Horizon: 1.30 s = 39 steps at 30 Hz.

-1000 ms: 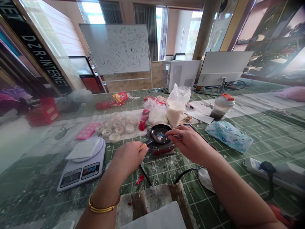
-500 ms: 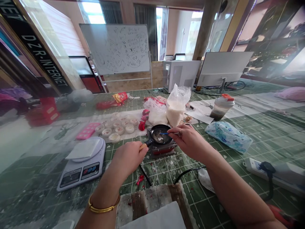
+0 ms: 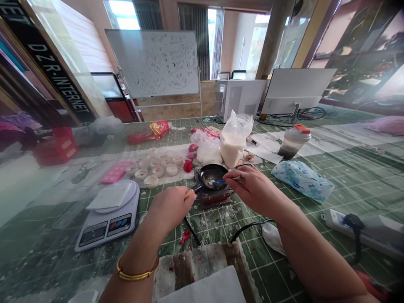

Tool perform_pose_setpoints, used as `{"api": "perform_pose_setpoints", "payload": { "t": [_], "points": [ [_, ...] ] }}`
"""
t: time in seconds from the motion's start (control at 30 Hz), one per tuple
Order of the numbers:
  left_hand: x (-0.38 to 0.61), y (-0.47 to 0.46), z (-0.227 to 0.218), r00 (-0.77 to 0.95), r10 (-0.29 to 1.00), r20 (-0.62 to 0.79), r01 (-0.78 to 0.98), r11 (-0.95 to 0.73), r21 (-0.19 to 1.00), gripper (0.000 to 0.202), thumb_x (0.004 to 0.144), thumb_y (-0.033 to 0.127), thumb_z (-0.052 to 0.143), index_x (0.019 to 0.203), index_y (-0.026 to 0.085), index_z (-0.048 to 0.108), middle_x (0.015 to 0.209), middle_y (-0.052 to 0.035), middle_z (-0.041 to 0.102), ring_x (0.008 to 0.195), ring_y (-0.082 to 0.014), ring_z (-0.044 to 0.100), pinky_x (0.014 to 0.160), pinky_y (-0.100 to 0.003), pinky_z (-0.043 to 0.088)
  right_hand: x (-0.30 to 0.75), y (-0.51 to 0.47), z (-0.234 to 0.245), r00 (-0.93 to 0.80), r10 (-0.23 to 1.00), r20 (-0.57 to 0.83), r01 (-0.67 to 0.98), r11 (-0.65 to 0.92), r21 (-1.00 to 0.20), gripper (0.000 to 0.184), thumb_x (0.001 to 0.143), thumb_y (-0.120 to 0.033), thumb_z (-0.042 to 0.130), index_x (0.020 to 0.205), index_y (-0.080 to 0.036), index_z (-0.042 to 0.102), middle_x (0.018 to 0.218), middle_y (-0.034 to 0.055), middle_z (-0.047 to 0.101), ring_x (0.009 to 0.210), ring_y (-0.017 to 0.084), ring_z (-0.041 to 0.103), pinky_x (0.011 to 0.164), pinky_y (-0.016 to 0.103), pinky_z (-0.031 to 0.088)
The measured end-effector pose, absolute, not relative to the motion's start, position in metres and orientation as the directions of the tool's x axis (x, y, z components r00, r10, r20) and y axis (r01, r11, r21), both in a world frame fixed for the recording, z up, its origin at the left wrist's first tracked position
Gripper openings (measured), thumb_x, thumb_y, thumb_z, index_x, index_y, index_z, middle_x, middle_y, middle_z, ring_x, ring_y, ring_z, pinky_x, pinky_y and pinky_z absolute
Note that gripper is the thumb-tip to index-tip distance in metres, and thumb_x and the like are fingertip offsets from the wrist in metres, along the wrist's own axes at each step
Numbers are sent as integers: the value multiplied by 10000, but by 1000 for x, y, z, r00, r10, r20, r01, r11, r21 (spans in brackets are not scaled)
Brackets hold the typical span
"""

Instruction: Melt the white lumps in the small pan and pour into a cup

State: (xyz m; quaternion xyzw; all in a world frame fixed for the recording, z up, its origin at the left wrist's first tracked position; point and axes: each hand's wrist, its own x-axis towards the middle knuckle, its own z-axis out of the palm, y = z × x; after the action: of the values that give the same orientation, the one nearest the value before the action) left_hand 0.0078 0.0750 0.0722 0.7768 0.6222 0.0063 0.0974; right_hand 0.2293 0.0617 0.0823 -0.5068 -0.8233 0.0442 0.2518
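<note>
My left hand (image 3: 173, 206) is closed round the handle of a small black frying pan (image 3: 208, 169). The pan rests on a small hot plate with a dark red base (image 3: 216, 200). Between the fingers of my right hand (image 3: 249, 183) is a thin blue stick (image 3: 220, 181), its tip down in the pan. Whitish material (image 3: 208, 183) lies at the pan's bottom, near that tip; whether it is solid or melted I cannot tell.
Left stands a kitchen scale (image 3: 109, 223) with white paper on top. Several small filled cups (image 3: 158, 171) and a pink mould (image 3: 116, 171) lie behind it. Bags of white granules (image 3: 232, 147) stand behind the pan. Rightward are a shaker bottle (image 3: 292, 141), a tissue pack (image 3: 302, 180) and a power strip (image 3: 372, 233).
The blue stick's tip has shifted a little lower and left inside the pan, and my right hand has moved slightly with it. My left hand stays on the handle.
</note>
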Motion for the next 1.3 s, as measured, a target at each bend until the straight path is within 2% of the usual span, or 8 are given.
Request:
{"api": "perform_pose_setpoints", "payload": {
  "t": [0.1,0.23,0.5,0.9,1.3],
  "points": [
    [8,75,73,235,966,-109,964,-217,151,373,869,420,313,677,193,538,749,-56,657,687,-193,587,519,-260,278,228,62,82,-339,850,404,809,483,-335,259,915,-304,412,995,-222,645,967,55,676,938,201,579,853,363,411],
    [9,74,74,218,967,-128,969,-199,146,387,872,430,312,685,193,555,742,-58,658,670,-190,589,517,-258,288,226,63,80,-377,856,354,811,489,-320,250,909,-272,419,976,-208,651,926,62,681,942,210,578,862,376,412],
    [9,75,73,214,968,-129,971,-196,138,384,868,427,314,681,193,554,731,-59,654,665,-198,590,511,-261,285,225,65,77,-376,856,355,809,490,-323,271,915,-294,404,993,-213,651,939,65,673,939,208,578,827,354,436],
    [9,74,74,218,969,-118,969,-201,140,372,866,422,324,687,194,558,754,-65,664,693,-207,603,521,-260,301,224,67,76,-346,845,407,796,494,-350,277,912,-302,415,1036,-211,645,922,59,672,903,187,594,811,311,451],
    [10,74,75,222,966,-133,968,-203,146,384,870,420,318,684,191,563,749,-67,664,670,-194,595,513,-256,292,220,66,77,-389,848,361,791,508,-340,272,907,-285,425,1008,-203,663,922,69,671,908,192,597,817,320,457]
  ]
}}
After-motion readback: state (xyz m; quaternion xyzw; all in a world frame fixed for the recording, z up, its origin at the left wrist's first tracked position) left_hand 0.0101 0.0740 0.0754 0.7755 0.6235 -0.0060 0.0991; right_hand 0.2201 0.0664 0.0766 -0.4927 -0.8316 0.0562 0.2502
